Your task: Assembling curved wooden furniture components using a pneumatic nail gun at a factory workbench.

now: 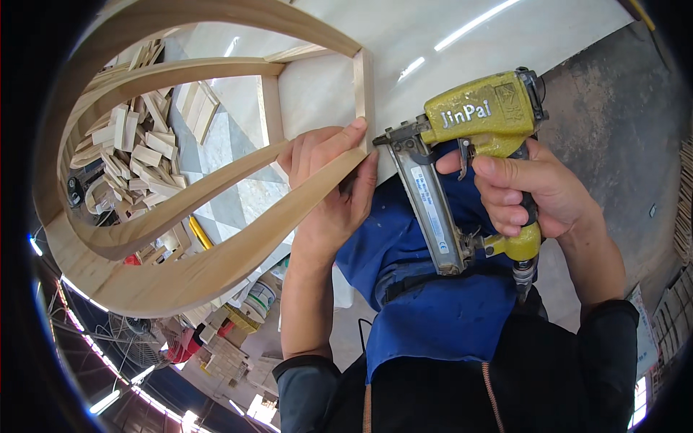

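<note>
A curved wooden frame [238,267], with two bent loops joined by short crosspieces, fills the left side. My left hand [325,173] is closed around its near corner, where the lower bent rail meets an upright crosspiece [364,94]. In my right hand [534,187] is a yellow nail gun [476,115], gripped by its handle. The index finger lies at the trigger. The gun's nose points left and sits at the outer face of that corner, close to my left thumb; whether it touches cannot be made out.
Under the frame is a pale worktable [411,36] with a glossy top. Many small wood offcuts [144,144] lie heaped at the left. A blue apron [440,325] covers my lap. A white bucket [258,299] and a fan [137,339] stand at lower left.
</note>
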The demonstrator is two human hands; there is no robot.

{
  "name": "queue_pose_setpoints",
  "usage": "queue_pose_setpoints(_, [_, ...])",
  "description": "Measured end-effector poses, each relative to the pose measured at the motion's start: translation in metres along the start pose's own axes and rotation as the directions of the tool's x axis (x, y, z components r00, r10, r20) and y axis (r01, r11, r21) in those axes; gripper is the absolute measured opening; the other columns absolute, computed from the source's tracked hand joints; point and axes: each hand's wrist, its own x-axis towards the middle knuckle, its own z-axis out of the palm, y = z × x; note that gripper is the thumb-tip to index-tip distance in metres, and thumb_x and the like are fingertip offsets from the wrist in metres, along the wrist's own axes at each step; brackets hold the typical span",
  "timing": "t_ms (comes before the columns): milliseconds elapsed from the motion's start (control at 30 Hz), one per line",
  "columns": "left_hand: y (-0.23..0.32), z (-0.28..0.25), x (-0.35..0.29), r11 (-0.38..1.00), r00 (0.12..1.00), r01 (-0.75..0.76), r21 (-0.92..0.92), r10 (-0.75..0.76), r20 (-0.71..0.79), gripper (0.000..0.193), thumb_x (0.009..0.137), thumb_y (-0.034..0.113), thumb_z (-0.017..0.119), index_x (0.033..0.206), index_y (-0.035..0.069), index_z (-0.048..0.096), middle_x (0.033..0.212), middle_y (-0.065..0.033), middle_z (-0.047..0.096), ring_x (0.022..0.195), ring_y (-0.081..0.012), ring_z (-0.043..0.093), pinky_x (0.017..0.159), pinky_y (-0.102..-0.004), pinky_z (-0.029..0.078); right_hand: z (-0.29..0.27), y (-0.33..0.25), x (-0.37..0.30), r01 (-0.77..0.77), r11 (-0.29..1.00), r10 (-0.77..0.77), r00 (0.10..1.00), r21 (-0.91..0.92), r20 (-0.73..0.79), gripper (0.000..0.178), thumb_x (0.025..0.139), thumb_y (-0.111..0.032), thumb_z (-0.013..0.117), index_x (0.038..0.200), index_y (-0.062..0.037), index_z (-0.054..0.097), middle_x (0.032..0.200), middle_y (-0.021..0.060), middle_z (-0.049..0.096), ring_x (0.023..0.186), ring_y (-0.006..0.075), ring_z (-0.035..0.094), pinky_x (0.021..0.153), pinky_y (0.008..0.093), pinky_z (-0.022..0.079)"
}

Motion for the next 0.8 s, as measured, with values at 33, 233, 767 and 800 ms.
queue_pose_setpoints(33, [0.000, 0.000, 0.000, 1.000, 1.000, 0.000, 0.000, 0.000, -0.002, 0.048, 0.092, 0.006, 0.085, 0.137, 0.015, 0.071, 0.113, -0.0038, 0.072, 0.105, -0.0230, 0.066, 0.105, -0.0399, 0.042, 0.000, -0.001, 0.000, -0.002, 1.000, 0.002, 1.000, -0.010, 0.001, 0.038, 0.113, -0.018, 0.069, 0.137, 0.0105, 0.068, 0.061, -0.0044, 0.051, 0.043, 0.0055, 0.046, 0.041, 0.0207, 0.041])
queue_pose_setpoints(233, [0.001, -0.001, 0.000, 1.000, 1.000, 0.004, 0.001, -0.004, 0.000, 0.047, 0.092, 0.006, 0.084, 0.136, 0.015, 0.071, 0.113, -0.0039, 0.072, 0.105, -0.0231, 0.066, 0.105, -0.0396, 0.041, -0.003, -0.005, 0.002, -0.018, 0.997, 0.017, 1.000, -0.075, -0.017, 0.032, 0.111, -0.020, 0.072, 0.129, 0.0073, 0.073, 0.062, -0.0030, 0.051, 0.044, 0.0066, 0.045, 0.044, 0.0225, 0.040])
queue_pose_setpoints(767, [0.002, -0.001, 0.002, 1.000, 1.000, 0.002, -0.001, -0.002, 0.006, 0.047, 0.092, 0.005, 0.084, 0.137, 0.014, 0.071, 0.114, -0.0054, 0.072, 0.106, -0.0238, 0.066, 0.104, -0.0395, 0.040, -0.019, 0.003, 0.009, 0.019, 1.000, -0.020, 0.994, 0.016, 0.110, 0.030, 0.112, -0.015, 0.068, 0.128, 0.0109, 0.069, 0.059, -0.0039, 0.049, 0.040, 0.0065, 0.046, 0.039, 0.0221, 0.041])
queue_pose_setpoints(800, [0.002, -0.001, 0.002, 1.000, 1.000, 0.001, -0.002, -0.001, 0.004, 0.047, 0.092, 0.005, 0.084, 0.137, 0.014, 0.071, 0.114, -0.0054, 0.072, 0.106, -0.0238, 0.066, 0.104, -0.0395, 0.040, -0.019, 0.002, 0.009, 0.013, 1.000, -0.015, 0.994, 0.014, 0.112, 0.031, 0.112, -0.015, 0.068, 0.128, 0.0111, 0.069, 0.058, -0.0040, 0.049, 0.040, 0.0064, 0.046, 0.039, 0.0221, 0.041])
